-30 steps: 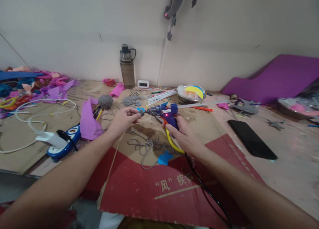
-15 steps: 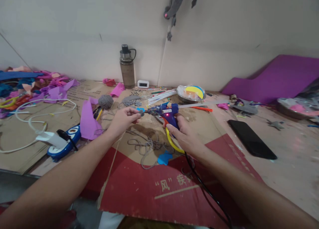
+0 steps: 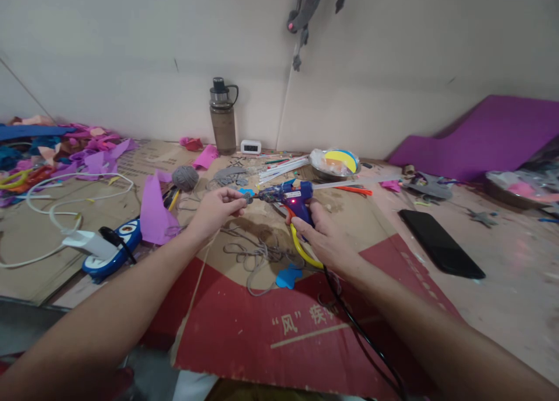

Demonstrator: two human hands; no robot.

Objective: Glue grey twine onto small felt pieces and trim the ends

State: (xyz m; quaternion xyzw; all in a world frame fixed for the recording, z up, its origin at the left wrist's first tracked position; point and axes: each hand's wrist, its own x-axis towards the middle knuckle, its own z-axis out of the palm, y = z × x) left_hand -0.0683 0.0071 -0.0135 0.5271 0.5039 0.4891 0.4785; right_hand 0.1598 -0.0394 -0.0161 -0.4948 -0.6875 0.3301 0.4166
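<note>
My right hand is wrapped round the grip of a blue hot glue gun, its red light lit and a clear glue stick poking out of the back. The nozzle points left and meets a small grey piece, which my left hand pinches between thumb and fingers. Just behind that piece lies a bit of blue felt. Below the hands, loose grey yarn is tangled on the cardboard, beside a blue cut-out shape. Yellow-handled scissors lie partly hidden under the gun.
A water bottle and a small digital clock stand by the wall. At right lies a black phone; at left, a blue power strip with cables. A metal bowl and a grey yarn ball sit further back.
</note>
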